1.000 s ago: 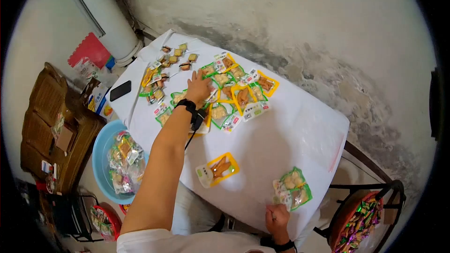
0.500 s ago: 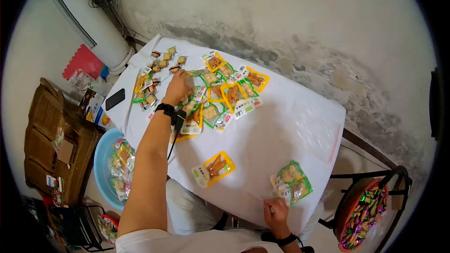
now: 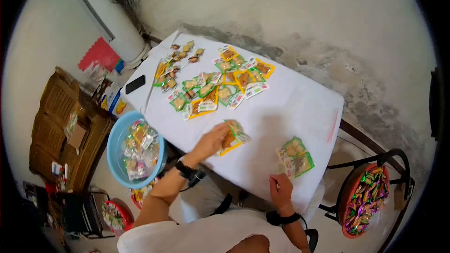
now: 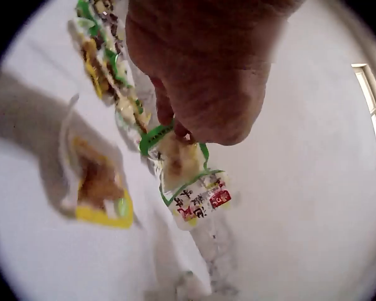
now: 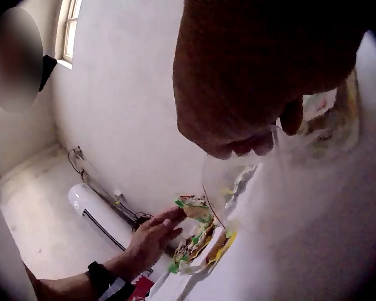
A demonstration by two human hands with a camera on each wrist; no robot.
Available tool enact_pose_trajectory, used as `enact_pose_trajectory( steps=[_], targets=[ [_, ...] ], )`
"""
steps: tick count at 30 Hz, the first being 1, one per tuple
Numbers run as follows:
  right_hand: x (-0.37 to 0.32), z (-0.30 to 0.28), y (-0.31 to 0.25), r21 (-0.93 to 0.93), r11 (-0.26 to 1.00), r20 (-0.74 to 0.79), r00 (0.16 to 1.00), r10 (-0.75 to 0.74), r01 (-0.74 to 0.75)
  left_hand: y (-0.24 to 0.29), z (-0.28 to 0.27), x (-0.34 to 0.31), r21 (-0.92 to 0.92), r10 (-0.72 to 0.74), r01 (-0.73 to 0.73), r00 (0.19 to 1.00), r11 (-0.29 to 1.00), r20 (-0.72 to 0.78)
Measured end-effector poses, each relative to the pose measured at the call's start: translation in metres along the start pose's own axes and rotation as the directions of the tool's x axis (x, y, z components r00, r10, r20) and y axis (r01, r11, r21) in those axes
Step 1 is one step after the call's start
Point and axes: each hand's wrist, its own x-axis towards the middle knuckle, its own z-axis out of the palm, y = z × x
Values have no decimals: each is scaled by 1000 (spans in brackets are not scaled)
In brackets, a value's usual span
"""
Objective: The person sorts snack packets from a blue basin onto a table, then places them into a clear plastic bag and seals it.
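Observation:
My left hand (image 3: 211, 143) pinches a green-edged food packet (image 3: 240, 132), held over a yellow-edged packet (image 3: 229, 146) near the front of the white table. In the left wrist view, the fingers of that hand (image 4: 207, 75) grip the top of the packet (image 4: 182, 164), its printed label hanging down. By the front edge, my right hand (image 3: 281, 191) has its fingers curled; in the right wrist view this hand (image 5: 250, 88) pinches thin clear plastic (image 5: 288, 169). Two green-edged packets (image 3: 296, 155) lie just beyond it.
Spread packets (image 3: 206, 96) and small wrapped cakes (image 3: 180, 56) cover the table's far left, near a black phone (image 3: 135, 85). A blue basin (image 3: 114, 152) of packets stands left, a red basin (image 3: 365, 201) of wrapped sweets right.
My left hand has left the packets at the far left and come toward the table's front, now with a green-edged packet in its fingers. The right hand stays near the front edge.

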Motion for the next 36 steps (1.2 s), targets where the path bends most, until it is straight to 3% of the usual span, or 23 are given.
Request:
enact_pose_trajectory(
  steps=[6,8,11,13,14,15,16,18,19,20,22,27,29,33,35,36],
  targets=[
    [-9,-11,-14,-25,997,-34,997,74,-75,39,42,-57,-149,-143,143,990,978,16],
    [-10,-14,-18,-14,997,-35,997,75,-76,26,52,-74,-101,-108,107,994,989,-6],
    [-16,-13,-18,21,996,-48,995,91,-90,28,61,-93,-176,-202,189,978,966,-58],
    [-18,-7,-13,32,993,-69,991,113,-111,37,79,-96,-363,-445,347,864,865,-234],
    [-19,-5,-10,22,999,-79,996,44,-42,33,87,-97,-378,-431,337,881,862,-196],
    [-24,-8,-9,-4,1000,-94,996,-9,9,26,99,-101,-267,-417,344,858,900,-299],
    [-24,-9,-13,-21,999,-84,996,30,-32,23,110,-101,-151,-381,350,836,924,-395],
    [-24,-14,-17,12,997,-66,995,73,-73,39,114,-90,-83,-436,448,784,890,-441],
    [-25,-14,-18,5,996,-52,995,88,-88,37,118,-86,-75,-518,535,761,842,-390],
    [-26,-13,-19,-3,995,-68,993,98,-98,36,124,-80,-74,-510,524,773,849,-376],
    [-26,-11,-19,24,997,-77,994,77,-76,36,129,-69,119,-362,492,764,863,-534],
    [-30,-15,-23,7,998,-79,995,57,-57,48,127,-54,70,-433,544,733,836,-525],
    [-32,-17,-24,26,996,-81,993,88,-86,51,122,-54,-50,-509,549,734,834,-450],
    [-38,-18,-18,34,994,-102,989,108,-105,52,121,-56,-224,-523,475,733,851,-434],
    [-42,-18,-14,47,992,-90,988,125,-121,30,128,-57,-572,-567,337,772,748,-287],
    [-44,-17,-8,12,994,-112,988,105,-104,24,128,-59,-566,-576,341,756,751,-309]
  ],
)
